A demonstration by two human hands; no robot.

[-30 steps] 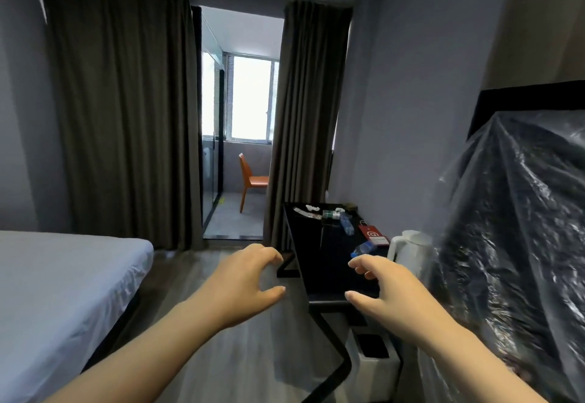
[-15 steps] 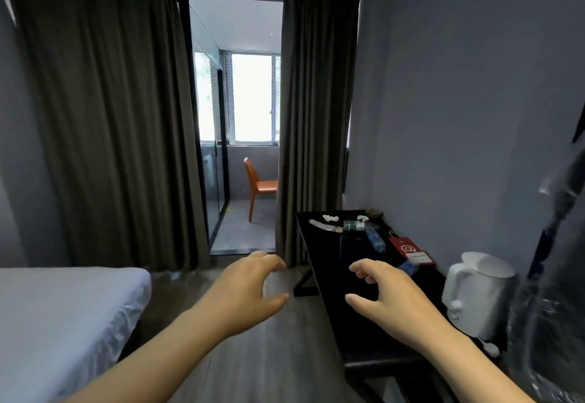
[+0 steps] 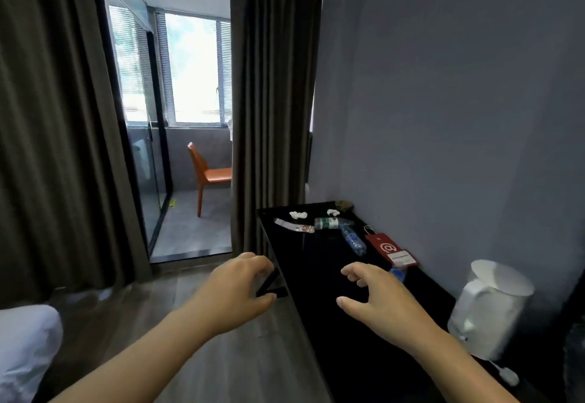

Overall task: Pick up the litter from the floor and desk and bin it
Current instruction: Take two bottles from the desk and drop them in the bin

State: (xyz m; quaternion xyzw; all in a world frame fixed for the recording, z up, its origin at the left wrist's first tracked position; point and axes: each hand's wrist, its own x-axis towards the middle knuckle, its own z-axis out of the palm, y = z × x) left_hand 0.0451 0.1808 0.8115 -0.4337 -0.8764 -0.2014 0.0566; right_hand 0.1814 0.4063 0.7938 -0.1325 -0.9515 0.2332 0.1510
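One wide-angle camera, worn at head height, faces forward and tilts down along the long glossy black desk (image 3: 316,260), which runs away beside the plain grey wall (image 3: 443,101) on the right. The bare left hand (image 3: 237,295) and right hand (image 3: 380,301) enter from the bottom edge, nearest the lens. The white plastic kettle (image 3: 487,307) sits close at right, while the dark brown curtains (image 3: 272,101) and the bright slatted window (image 3: 193,67) lie far off. Verticals lean near the frame's sides.
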